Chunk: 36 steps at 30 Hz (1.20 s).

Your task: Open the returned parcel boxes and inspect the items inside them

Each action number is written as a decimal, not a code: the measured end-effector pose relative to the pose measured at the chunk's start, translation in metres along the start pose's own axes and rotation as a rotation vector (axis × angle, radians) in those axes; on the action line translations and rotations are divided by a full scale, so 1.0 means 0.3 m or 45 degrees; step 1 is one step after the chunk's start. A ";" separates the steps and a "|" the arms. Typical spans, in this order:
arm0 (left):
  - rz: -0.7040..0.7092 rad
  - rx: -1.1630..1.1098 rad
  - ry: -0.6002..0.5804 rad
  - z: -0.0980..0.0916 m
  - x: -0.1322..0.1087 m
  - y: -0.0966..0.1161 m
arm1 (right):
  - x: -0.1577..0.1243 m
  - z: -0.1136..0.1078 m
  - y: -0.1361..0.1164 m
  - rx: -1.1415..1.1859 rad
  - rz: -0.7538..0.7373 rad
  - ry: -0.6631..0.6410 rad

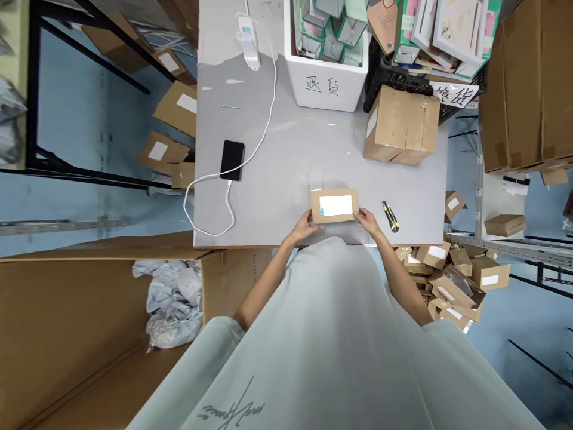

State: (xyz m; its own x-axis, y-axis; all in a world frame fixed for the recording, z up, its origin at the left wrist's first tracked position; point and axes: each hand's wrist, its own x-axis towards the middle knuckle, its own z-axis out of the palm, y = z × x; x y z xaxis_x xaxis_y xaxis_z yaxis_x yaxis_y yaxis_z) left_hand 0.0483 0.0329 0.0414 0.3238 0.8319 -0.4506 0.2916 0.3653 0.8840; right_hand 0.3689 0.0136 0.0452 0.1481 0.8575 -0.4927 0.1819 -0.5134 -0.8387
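Observation:
A small flat cardboard box [316, 206] with a white label lies at the near part of the grey table [286, 155]. My left hand [304, 227] grips its lower left corner, thumb and fingers at the edge. At the right edge, my right hand [367, 221] pinches the same box. A yellow and black utility knife [390, 216] rests on the table, just right of my right hand. Further left, a black phone [231, 160] lies with a white cable attached.
A taped carton [398, 128] stands at the back right, beside a white bin [326, 83] of small boxes and a black crate [389, 74]. A power strip [248, 45] is at the back left. Large open carton [89, 322] at lower left; cartons [452, 286] piled at right.

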 end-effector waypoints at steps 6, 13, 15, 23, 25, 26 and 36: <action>-0.058 -0.144 0.045 0.024 -0.053 0.020 | -0.090 0.016 -0.015 0.061 -0.043 0.020; 0.014 0.049 0.204 -0.098 -0.066 0.031 | -0.092 -0.027 -0.081 -0.068 -0.225 0.123; 0.017 0.083 0.226 -0.114 -0.053 0.035 | -0.062 -0.019 -0.091 -0.090 -0.216 0.130; -0.071 -0.007 0.281 -0.061 -0.032 0.039 | -0.023 -0.007 -0.055 -0.039 -0.103 0.070; -0.092 -0.049 0.238 -0.035 -0.045 0.032 | -0.052 -0.005 -0.039 0.028 -0.067 -0.062; -0.102 -0.063 0.218 -0.023 -0.053 0.027 | -0.069 0.000 -0.031 0.060 -0.059 -0.123; -0.072 0.031 0.301 -0.049 -0.079 0.015 | -0.119 -0.001 -0.014 0.035 -0.121 0.095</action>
State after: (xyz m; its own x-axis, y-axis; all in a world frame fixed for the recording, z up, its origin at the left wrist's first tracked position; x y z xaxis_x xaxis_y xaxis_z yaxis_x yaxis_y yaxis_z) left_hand 0.0285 0.0209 0.0578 0.0873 0.8863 -0.4548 0.3259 0.4061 0.8538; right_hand 0.3632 -0.0148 0.0664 0.2040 0.8966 -0.3930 0.1721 -0.4280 -0.8872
